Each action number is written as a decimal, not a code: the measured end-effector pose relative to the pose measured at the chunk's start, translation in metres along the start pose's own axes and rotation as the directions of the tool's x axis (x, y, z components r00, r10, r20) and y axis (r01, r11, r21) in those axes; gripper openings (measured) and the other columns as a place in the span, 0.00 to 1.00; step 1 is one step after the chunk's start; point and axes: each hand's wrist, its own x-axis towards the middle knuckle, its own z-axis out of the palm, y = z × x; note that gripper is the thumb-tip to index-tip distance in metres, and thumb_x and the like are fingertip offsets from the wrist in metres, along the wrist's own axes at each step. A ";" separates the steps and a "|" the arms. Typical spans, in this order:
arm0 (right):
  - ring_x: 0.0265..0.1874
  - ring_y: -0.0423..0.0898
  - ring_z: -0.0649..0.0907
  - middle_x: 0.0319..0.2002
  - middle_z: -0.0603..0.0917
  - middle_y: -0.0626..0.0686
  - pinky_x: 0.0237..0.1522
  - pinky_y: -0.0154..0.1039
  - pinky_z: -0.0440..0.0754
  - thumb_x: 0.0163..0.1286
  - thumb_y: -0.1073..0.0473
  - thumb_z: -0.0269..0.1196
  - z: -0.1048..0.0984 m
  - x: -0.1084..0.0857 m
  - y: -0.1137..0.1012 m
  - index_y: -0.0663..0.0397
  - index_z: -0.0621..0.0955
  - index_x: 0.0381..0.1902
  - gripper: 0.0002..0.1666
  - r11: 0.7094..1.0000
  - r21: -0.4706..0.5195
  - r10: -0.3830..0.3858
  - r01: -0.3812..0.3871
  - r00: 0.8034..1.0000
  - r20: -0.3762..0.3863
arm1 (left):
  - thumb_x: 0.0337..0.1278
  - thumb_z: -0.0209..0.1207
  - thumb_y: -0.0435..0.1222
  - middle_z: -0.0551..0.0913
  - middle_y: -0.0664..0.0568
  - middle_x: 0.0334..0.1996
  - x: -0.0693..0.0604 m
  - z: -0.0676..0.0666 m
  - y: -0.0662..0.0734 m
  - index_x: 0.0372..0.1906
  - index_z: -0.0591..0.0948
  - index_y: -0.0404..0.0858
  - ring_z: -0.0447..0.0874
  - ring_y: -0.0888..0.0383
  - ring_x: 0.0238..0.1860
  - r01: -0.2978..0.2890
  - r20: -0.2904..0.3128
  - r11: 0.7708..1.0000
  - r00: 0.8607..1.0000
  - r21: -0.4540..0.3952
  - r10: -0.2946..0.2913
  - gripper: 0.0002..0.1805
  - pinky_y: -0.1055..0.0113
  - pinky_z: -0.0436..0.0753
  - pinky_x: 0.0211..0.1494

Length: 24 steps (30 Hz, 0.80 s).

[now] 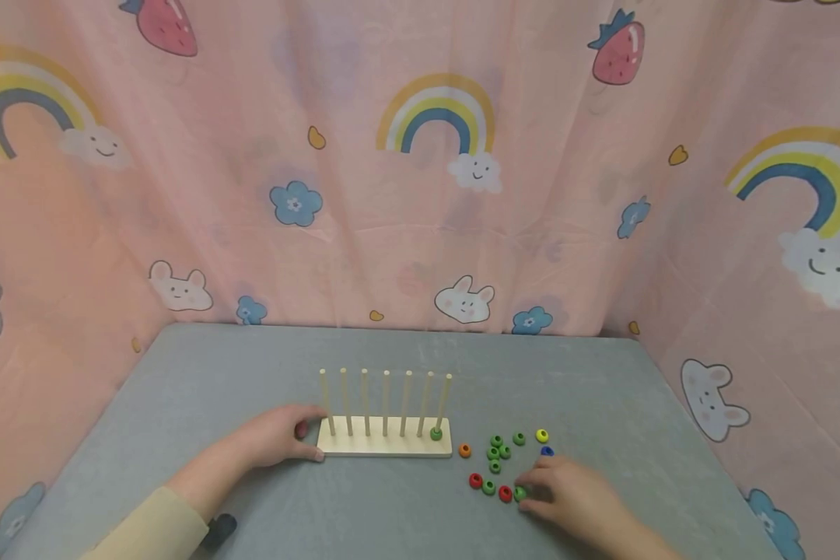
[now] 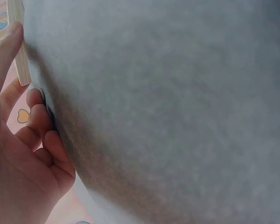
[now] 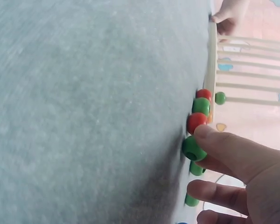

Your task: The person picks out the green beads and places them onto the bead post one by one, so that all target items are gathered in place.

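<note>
A wooden base [image 1: 385,447] with several upright pegs carries one green bead [image 1: 436,435] on its rightmost peg. My left hand [image 1: 276,437] grips the base's left end, thumb at the front corner and a finger behind; the left wrist view shows the thumb of this hand [image 2: 25,163] on the board's edge [image 2: 21,65]. To the right, my right hand [image 1: 577,498] pinches a green bead [image 1: 520,493] at table level, beside a red bead [image 1: 505,494]. In the right wrist view, the thumb of that hand [image 3: 266,186] touches the green bead [image 3: 192,148].
Several loose green beads [image 1: 493,453] lie right of the base, with an orange bead [image 1: 465,450], another red bead [image 1: 475,481], a yellow bead [image 1: 542,436] and a blue bead [image 1: 547,451]. A patterned pink curtain [image 1: 392,257] surrounds the grey table [image 1: 252,365].
</note>
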 end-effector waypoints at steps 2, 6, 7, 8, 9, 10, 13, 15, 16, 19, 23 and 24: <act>0.28 0.29 0.73 0.29 0.76 0.30 0.30 0.37 0.75 0.55 0.42 0.74 0.001 0.001 0.000 0.35 0.88 0.36 0.12 1.000 -0.002 -0.003 0.003 1.000 0.005 | 0.39 0.77 0.50 0.72 0.55 0.27 0.000 0.001 -0.001 0.58 0.81 0.46 0.68 0.58 0.29 0.000 0.000 1.000 1.000 -0.003 0.000 0.36 0.61 0.65 0.33; 0.28 0.29 0.73 0.29 0.76 0.31 0.30 0.37 0.75 0.56 0.43 0.74 0.001 0.003 0.001 0.36 0.88 0.36 0.11 1.000 0.002 -0.005 0.005 1.000 0.012 | 0.39 0.77 0.50 0.72 0.54 0.27 0.000 0.001 0.000 0.59 0.81 0.46 0.68 0.58 0.30 0.007 0.002 1.000 1.000 -0.007 -0.007 0.36 0.61 0.66 0.33; 0.28 0.29 0.73 0.29 0.76 0.31 0.30 0.36 0.75 0.56 0.44 0.74 0.001 0.003 0.001 0.36 0.88 0.36 0.11 1.000 0.002 -0.004 0.004 1.000 0.014 | 0.39 0.77 0.50 0.72 0.54 0.27 0.000 0.000 0.000 0.59 0.81 0.46 0.68 0.58 0.30 0.008 0.003 1.000 1.000 -0.008 -0.008 0.36 0.61 0.66 0.33; 0.28 0.29 0.73 0.29 0.76 0.31 0.30 0.36 0.75 0.56 0.44 0.74 0.001 0.003 0.001 0.36 0.88 0.36 0.11 1.000 0.004 -0.006 0.006 1.000 0.015 | 0.39 0.77 0.49 0.72 0.54 0.27 0.000 0.000 0.001 0.59 0.81 0.46 0.68 0.58 0.30 0.008 0.004 1.000 1.000 -0.010 -0.008 0.36 0.61 0.66 0.33; 0.27 0.29 0.73 0.29 0.76 0.31 0.30 0.36 0.75 0.56 0.44 0.74 0.001 0.003 0.001 0.36 0.88 0.36 0.11 1.000 0.006 -0.005 0.005 1.000 0.015 | 0.39 0.77 0.49 0.72 0.54 0.27 0.000 0.000 0.001 0.59 0.81 0.46 0.68 0.58 0.30 0.010 0.004 1.000 1.000 -0.012 -0.010 0.36 0.61 0.66 0.33; 0.27 0.29 0.72 0.29 0.76 0.31 0.30 0.36 0.75 0.57 0.45 0.74 0.000 0.003 0.002 0.36 0.88 0.36 0.10 1.000 0.010 -0.006 0.006 1.000 0.012 | 0.39 0.77 0.49 0.72 0.54 0.27 0.000 0.000 0.002 0.59 0.81 0.46 0.68 0.58 0.30 0.010 0.005 1.000 1.000 -0.012 -0.010 0.35 0.61 0.66 0.33; 0.27 0.29 0.72 0.29 0.76 0.31 0.29 0.36 0.74 0.57 0.46 0.73 -0.002 0.003 0.002 0.37 0.89 0.37 0.10 1.000 0.017 -0.015 0.015 1.000 0.000 | 0.40 0.77 0.49 0.72 0.54 0.27 0.000 -0.001 0.002 0.59 0.81 0.46 0.68 0.58 0.30 0.009 0.004 1.000 1.000 -0.015 -0.009 0.35 0.61 0.66 0.33; 0.27 0.30 0.71 0.29 0.76 0.31 0.30 0.37 0.74 0.58 0.47 0.73 -0.005 0.003 0.002 0.37 0.89 0.37 0.10 0.999 0.018 -0.031 0.031 0.999 -0.018 | 0.40 0.77 0.49 0.72 0.54 0.27 0.000 0.000 0.002 0.59 0.81 0.46 0.68 0.58 0.30 0.008 0.001 1.000 1.000 -0.015 -0.008 0.35 0.61 0.66 0.33; 0.27 0.30 0.71 0.29 0.76 0.32 0.30 0.37 0.74 0.58 0.47 0.73 -0.007 0.003 0.002 0.38 0.89 0.37 0.10 0.999 0.018 -0.040 0.041 0.999 -0.027 | 0.40 0.77 0.49 0.72 0.54 0.27 0.000 0.000 0.002 0.59 0.81 0.46 0.68 0.58 0.30 0.008 0.001 1.000 1.000 -0.016 -0.008 0.35 0.61 0.66 0.33; 0.28 0.30 0.72 0.30 0.76 0.32 0.30 0.37 0.75 0.58 0.46 0.73 -0.011 0.002 0.001 0.38 0.89 0.38 0.10 0.998 -0.002 -0.061 0.061 0.996 -0.058 | 0.40 0.77 0.49 0.72 0.54 0.27 0.000 0.000 0.001 0.59 0.81 0.46 0.68 0.58 0.30 0.006 -0.001 1.000 1.000 -0.021 -0.006 0.35 0.61 0.66 0.33; 0.29 0.30 0.73 0.31 0.77 0.32 0.31 0.36 0.76 0.58 0.47 0.73 -0.017 0.002 -0.002 0.38 0.89 0.40 0.12 0.997 -0.032 -0.068 0.065 0.992 -0.108 | 0.39 0.77 0.50 0.72 0.54 0.27 0.000 0.000 0.000 0.59 0.81 0.46 0.68 0.58 0.30 -0.001 0.002 1.000 1.000 -0.016 0.001 0.36 0.61 0.65 0.33; 0.29 0.30 0.73 0.31 0.78 0.32 0.31 0.36 0.76 0.58 0.47 0.73 -0.018 0.003 -0.002 0.38 0.90 0.40 0.12 0.997 -0.038 -0.070 0.065 0.990 -0.123 | 0.39 0.77 0.50 0.72 0.54 0.27 -0.001 0.000 0.000 0.59 0.81 0.46 0.68 0.58 0.30 -0.002 0.002 1.000 1.000 -0.013 0.002 0.36 0.61 0.65 0.33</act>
